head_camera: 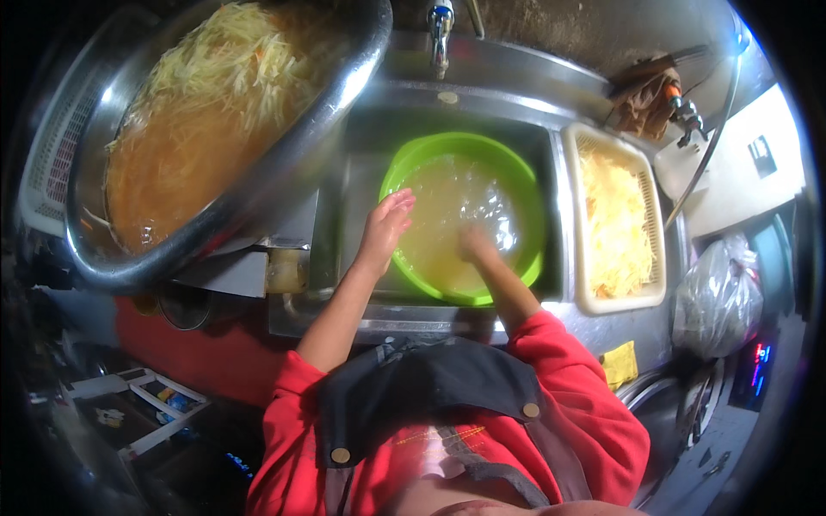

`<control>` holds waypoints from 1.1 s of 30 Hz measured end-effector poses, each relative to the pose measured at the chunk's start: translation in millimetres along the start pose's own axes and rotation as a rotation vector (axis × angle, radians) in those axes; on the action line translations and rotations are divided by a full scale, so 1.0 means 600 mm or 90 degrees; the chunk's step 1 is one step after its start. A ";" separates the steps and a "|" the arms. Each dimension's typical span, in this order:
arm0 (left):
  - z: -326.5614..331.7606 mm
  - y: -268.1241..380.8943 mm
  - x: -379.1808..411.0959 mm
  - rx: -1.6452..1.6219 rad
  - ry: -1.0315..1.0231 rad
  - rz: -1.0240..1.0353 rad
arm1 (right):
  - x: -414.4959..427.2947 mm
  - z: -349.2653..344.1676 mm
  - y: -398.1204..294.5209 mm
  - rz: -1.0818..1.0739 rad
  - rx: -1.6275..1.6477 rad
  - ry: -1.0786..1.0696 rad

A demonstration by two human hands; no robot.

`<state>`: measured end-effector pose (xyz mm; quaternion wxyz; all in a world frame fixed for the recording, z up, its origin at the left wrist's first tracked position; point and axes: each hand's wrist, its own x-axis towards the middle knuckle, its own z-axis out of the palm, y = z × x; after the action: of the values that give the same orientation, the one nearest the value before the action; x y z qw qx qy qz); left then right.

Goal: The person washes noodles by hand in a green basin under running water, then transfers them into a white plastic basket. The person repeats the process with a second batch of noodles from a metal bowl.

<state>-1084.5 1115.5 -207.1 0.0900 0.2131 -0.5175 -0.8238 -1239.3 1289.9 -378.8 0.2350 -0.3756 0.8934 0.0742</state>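
A bright green plastic basin (474,140) stands in the stainless steel sink (361,168), filled with cloudy, yellowish water (445,193). My right hand (476,243) dips into this water with the fingers hidden below the surface, so what it may hold cannot be made out. At the basin's left rim is my left hand (389,222), empty, its wet fingers spread slightly apart. Whether it touches the rim is unclear. Right of the sink, a cream plastic basket (586,293) holds pale shredded vegetable (616,226) with some orange shreds.
A large steel bowl (361,80) at upper left contains shredded vegetable (226,71) in orange-brown liquid. The tap (441,39) hangs above the sink's back edge. On the right are a hose (713,138), a clear plastic bag (719,297) and a yellow cloth (619,366).
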 end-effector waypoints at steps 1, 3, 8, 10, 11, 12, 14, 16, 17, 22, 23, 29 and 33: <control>-0.005 -0.007 -0.002 0.002 0.014 -0.020 | -0.004 0.010 -0.025 -0.040 0.031 -0.031; -0.006 -0.057 0.029 0.113 0.009 0.015 | -0.009 0.013 -0.074 -0.115 0.089 -0.084; 0.009 -0.178 0.098 0.914 0.015 0.142 | -0.058 -0.100 -0.036 -0.025 0.184 0.007; 0.022 -0.197 0.100 1.007 -0.036 0.092 | -0.094 -0.145 0.013 0.059 0.176 0.077; 0.025 -0.203 0.105 1.056 -0.056 0.064 | -0.119 -0.166 0.039 0.099 0.186 0.142; 0.024 -0.212 0.115 1.096 -0.108 0.008 | -0.123 -0.160 0.075 0.125 0.145 0.178; 0.008 -0.251 0.130 1.167 -0.205 -0.123 | -0.133 -0.137 0.141 0.138 0.091 0.282; -0.035 -0.334 0.142 1.249 -0.189 -0.157 | -0.133 -0.136 0.159 0.148 0.094 0.335; -0.062 -0.361 0.137 1.294 -0.184 -0.184 | -0.133 -0.146 0.149 0.168 0.116 0.306; -0.021 -0.258 0.105 1.367 -0.355 -0.289 | -0.114 -0.160 0.116 0.204 0.139 0.299; -0.020 -0.254 0.096 1.380 -0.332 -0.272 | -0.109 -0.158 0.114 0.182 0.145 0.319; -0.051 -0.279 0.088 1.320 -0.271 -0.328 | -0.078 -0.158 0.113 0.097 0.209 0.380; -0.055 -0.259 0.079 1.196 -0.206 -0.375 | -0.049 -0.163 0.107 0.044 0.239 0.377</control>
<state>-1100.7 1140.8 -370.2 -0.3947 0.2031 -0.8917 -0.0885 -1302.4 1324.1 -281.9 0.0281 -0.3008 0.9331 -0.1952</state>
